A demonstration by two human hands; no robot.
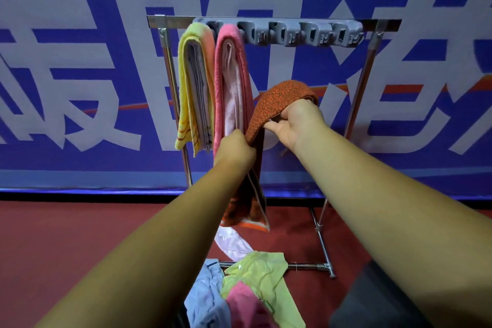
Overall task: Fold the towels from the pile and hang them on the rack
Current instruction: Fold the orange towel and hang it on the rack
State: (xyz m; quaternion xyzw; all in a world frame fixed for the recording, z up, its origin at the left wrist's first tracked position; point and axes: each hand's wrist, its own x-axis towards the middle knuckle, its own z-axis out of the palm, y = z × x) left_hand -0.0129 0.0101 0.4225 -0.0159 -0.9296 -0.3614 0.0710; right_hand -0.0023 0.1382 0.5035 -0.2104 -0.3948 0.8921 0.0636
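- The banner [80, 61] behind everything is blue with very large white characters; they are cropped at the frame edges and I cannot read them as words
- The rack [170, 21] is a metal frame standing on the red floor [66, 234] just in front of the banner
- A yellow towel [195, 82] hangs folded over the left end of the rack's top bar
- A pink towel [231, 74] hangs folded just beside it, to its right
- The left grip [235, 150] is closed in a fist, fingers curled round the orange towel [282, 98] where its long end drops away
- That long end hangs below the fist in front of the pink towel, showing a white and orange border at its bottom edge
- The pile [255, 279] lies on the floor at the foot of the rack: crumpled blue, yellow-green and pink cloths
- The orange towel arches from one hand to the other, below the top bar and not on the rack
- The right grip [298, 120] is clamped on the towel's upper fold, thumb beneath and fingers curled over it
- A grey holder strip [319, 33] with a row of clips runs along the right part of the top bar; no label on it can be read
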